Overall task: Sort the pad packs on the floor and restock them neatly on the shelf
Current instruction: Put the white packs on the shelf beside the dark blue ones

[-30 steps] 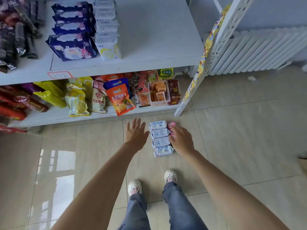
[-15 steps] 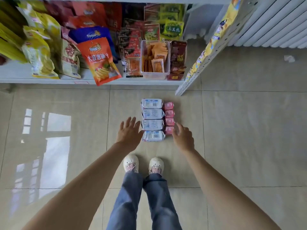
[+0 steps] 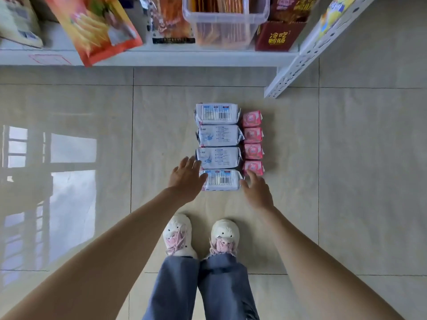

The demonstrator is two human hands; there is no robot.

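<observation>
Four white pad packs (image 3: 217, 146) lie in a column on the tiled floor (image 3: 346, 158), each touching the next, and four small pink pad packs (image 3: 252, 143) form a second column just beside them on the right. Both columns sit in front of the lowest shelf (image 3: 161, 58), near its slotted white upright (image 3: 298, 65).

The nearest white pack (image 3: 221, 180) lies between the two hands. The left hand (image 3: 186, 179) reaches forward palm down with its fingers straight and slightly spread, the fingertips over the left ends of the two nearest white packs; whether they touch cannot be told. The right hand (image 3: 256, 191) is also stretched forward with loosely spread fingers, its thumb at the right end of the nearest white pack and its fingertips at the nearest pink pack (image 3: 253, 167). Neither grip is closed round anything. Both bare forearms run in from the lower corners.

White shoes (image 3: 201, 237) with pink laces stand just behind the packs, below blue jeans (image 3: 201, 289). On the shelf are an orange snack bag (image 3: 92, 26), a clear plastic tub (image 3: 225, 21) and a dark red box (image 3: 278, 38)
</observation>
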